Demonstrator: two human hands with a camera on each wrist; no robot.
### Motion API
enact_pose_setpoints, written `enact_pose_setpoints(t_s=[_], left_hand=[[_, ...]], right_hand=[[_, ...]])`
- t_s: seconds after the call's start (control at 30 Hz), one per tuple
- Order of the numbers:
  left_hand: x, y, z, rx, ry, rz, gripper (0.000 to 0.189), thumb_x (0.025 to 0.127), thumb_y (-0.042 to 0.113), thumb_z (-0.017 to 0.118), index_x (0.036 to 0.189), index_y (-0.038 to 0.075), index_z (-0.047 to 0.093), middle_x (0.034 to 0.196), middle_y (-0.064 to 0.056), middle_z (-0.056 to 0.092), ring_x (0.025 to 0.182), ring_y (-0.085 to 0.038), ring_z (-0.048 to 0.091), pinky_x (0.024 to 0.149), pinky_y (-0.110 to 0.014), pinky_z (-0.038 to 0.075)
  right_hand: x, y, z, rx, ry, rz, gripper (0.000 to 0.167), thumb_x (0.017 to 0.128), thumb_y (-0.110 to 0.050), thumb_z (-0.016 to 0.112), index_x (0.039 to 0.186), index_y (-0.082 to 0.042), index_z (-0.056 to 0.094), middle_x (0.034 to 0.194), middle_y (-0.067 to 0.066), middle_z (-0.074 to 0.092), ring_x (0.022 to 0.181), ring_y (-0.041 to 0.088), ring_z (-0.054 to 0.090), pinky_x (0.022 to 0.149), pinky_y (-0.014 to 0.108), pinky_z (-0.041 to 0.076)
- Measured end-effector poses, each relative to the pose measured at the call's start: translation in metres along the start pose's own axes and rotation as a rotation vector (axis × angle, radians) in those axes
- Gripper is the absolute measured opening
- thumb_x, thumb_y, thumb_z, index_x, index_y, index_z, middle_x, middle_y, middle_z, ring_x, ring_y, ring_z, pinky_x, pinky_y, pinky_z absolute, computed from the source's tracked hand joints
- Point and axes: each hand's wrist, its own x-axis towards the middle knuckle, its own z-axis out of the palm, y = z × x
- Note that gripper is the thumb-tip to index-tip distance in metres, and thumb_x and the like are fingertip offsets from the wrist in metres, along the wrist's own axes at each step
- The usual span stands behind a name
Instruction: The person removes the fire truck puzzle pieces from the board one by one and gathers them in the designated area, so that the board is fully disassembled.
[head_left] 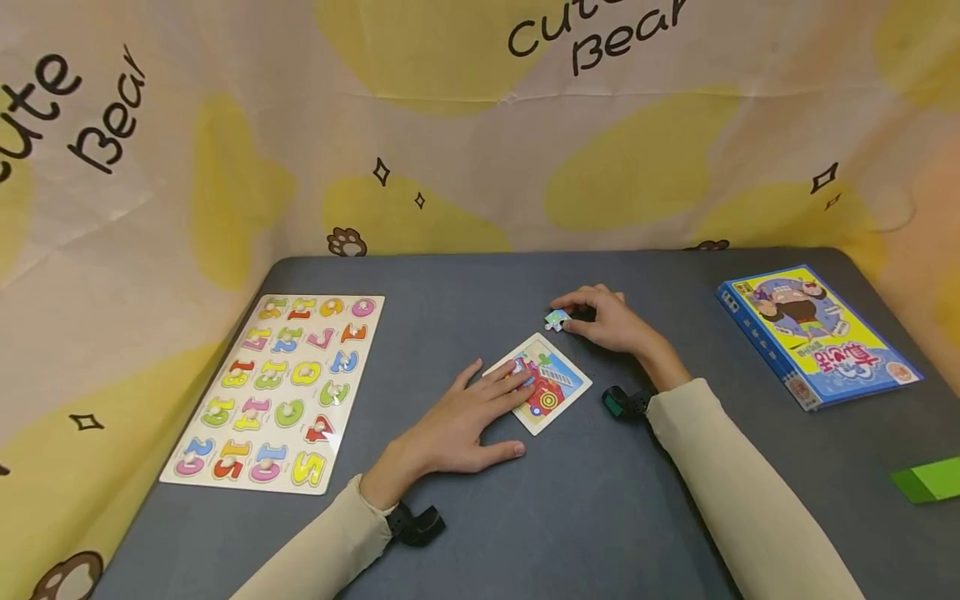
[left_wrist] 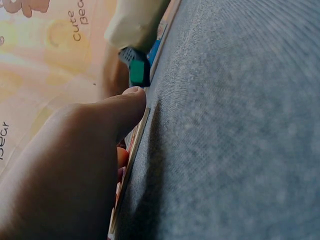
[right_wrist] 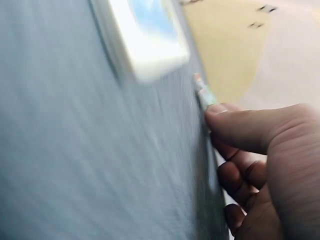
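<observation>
A small square picture puzzle (head_left: 564, 380) with a red vehicle on it lies turned cornerwise in the middle of the grey table. My left hand (head_left: 467, 423) rests on its left part with fingers spread and straight, covering some of the picture. In the left wrist view the puzzle's thin edge (left_wrist: 126, 175) shows beside the thumb. Just beyond the puzzle's far corner, my right hand (head_left: 609, 321) pinches a small green and blue jigsaw piece (head_left: 557, 319) between thumb and fingers. The right wrist view shows that jigsaw piece (right_wrist: 203, 91) edge-on at the thumb tip, apart from the blurred puzzle (right_wrist: 157, 62).
On the left lies a white number board (head_left: 279, 392) with colourful knobbed digits. A blue and yellow box (head_left: 817, 333) sits at the right. Near the right edge is a green block (head_left: 930, 481). A patterned cloth (head_left: 450, 125) hangs behind the table.
</observation>
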Motion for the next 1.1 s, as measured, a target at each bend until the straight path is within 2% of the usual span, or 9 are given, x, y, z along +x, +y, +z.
enact_pose_setpoints(t_s=[0.1, 0.23, 0.33, 0.43, 0.53, 0.67, 1.1], left_hand=[[-0.001, -0.001, -0.001, -0.005, 0.007, 0.004, 0.077, 0.096, 0.059, 0.057, 0.161, 0.024, 0.033, 0.169, 0.006, 0.028, 0.160, -0.018, 0.016, 0.127, -0.056, 0.006], [-0.001, -0.001, 0.001, -0.010, 0.012, 0.013, 0.077, 0.096, 0.059, 0.057, 0.161, 0.025, 0.032, 0.169, 0.005, 0.027, 0.160, -0.019, 0.017, 0.127, -0.057, 0.007], [-0.001, -0.001, 0.002, -0.007, 0.017, 0.015, 0.077, 0.097, 0.060, 0.056, 0.161, 0.025, 0.031, 0.170, 0.005, 0.027, 0.160, -0.019, 0.016, 0.126, -0.057, 0.007], [-0.001, -0.001, 0.002, -0.009, 0.022, 0.018, 0.078, 0.097, 0.059, 0.056, 0.162, 0.025, 0.031, 0.169, 0.005, 0.027, 0.160, -0.019, 0.016, 0.126, -0.058, 0.007], [-0.001, -0.001, 0.001, -0.010, 0.023, 0.017, 0.078, 0.096, 0.059, 0.057, 0.161, 0.025, 0.032, 0.169, 0.005, 0.027, 0.160, -0.019, 0.016, 0.126, -0.058, 0.007], [-0.002, -0.002, -0.001, -0.007, 0.011, 0.009, 0.078, 0.096, 0.060, 0.056, 0.162, 0.026, 0.031, 0.169, 0.006, 0.027, 0.160, -0.018, 0.015, 0.127, -0.056, 0.006], [-0.003, 0.000, -0.001, 0.007, 0.004, 0.006, 0.077, 0.097, 0.060, 0.054, 0.162, 0.026, 0.029, 0.169, 0.007, 0.027, 0.160, -0.018, 0.017, 0.127, -0.057, 0.007]], right_hand=[[0.010, 0.005, -0.007, -0.013, -0.016, 0.031, 0.033, 0.094, -0.007, 0.070, 0.127, -0.007, 0.071, 0.107, 0.013, 0.069, 0.095, 0.028, 0.050, 0.083, 0.043, 0.018], [0.015, 0.011, -0.012, -0.015, -0.022, 0.047, 0.039, 0.095, -0.008, 0.070, 0.134, -0.005, 0.066, 0.112, 0.016, 0.068, 0.101, 0.031, 0.050, 0.086, 0.045, 0.020], [0.015, 0.012, -0.011, -0.016, -0.008, 0.078, 0.048, 0.093, -0.016, 0.075, 0.138, -0.006, 0.063, 0.117, 0.016, 0.065, 0.106, 0.030, 0.048, 0.089, 0.047, 0.021], [0.014, 0.011, -0.008, -0.041, 0.025, 0.110, 0.054, 0.087, -0.026, 0.082, 0.134, -0.007, 0.064, 0.120, 0.016, 0.063, 0.106, 0.030, 0.044, 0.091, 0.048, 0.021], [0.014, 0.010, -0.006, -0.065, 0.057, 0.124, 0.048, 0.084, -0.028, 0.085, 0.124, -0.006, 0.069, 0.118, 0.016, 0.062, 0.107, 0.032, 0.042, 0.092, 0.051, 0.021], [0.017, 0.012, -0.007, -0.062, 0.076, 0.134, 0.035, 0.085, -0.023, 0.084, 0.114, -0.006, 0.073, 0.114, 0.017, 0.061, 0.107, 0.033, 0.039, 0.093, 0.052, 0.018], [0.049, 0.019, -0.017, -0.049, -0.012, 0.158, 0.033, 0.091, -0.022, 0.077, 0.122, -0.009, 0.074, 0.118, 0.019, 0.060, 0.106, 0.035, 0.036, 0.091, 0.052, 0.015]])
